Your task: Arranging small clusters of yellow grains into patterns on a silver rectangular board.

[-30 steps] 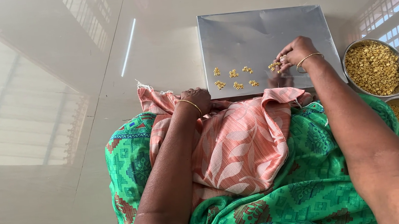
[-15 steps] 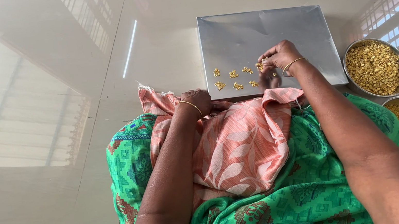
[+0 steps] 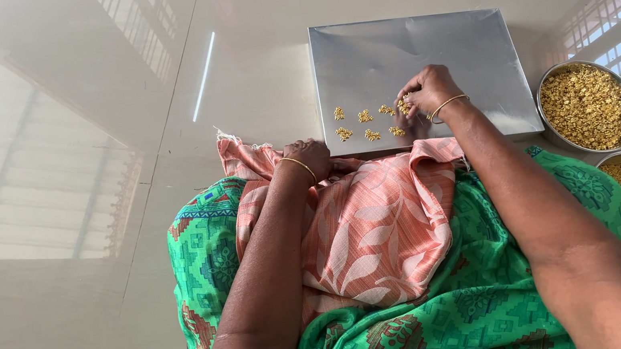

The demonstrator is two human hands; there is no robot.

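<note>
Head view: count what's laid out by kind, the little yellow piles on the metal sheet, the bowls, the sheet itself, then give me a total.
Small yellow piles: 6, plus a pinch at the right hand
Steel bowls: 2, both filled with yellow bits
Metal sheet: 1
Total: 9

Person, seated, viewed from above. Both arms are left bare to above the elbow; no sleeves are seen. A thin gold bangle is worn on the left hand's point(image 3: 308, 154) wrist, and a matching thin gold bangle on the right hand's point(image 3: 428, 91) wrist. The lap is covered by a green garment point(image 3: 460, 315) printed with geometric blocks in teal, red and white. A salmon-pink cloth point(image 3: 371, 231) with pale leaf shapes and a frayed edge is laid over it.
</note>
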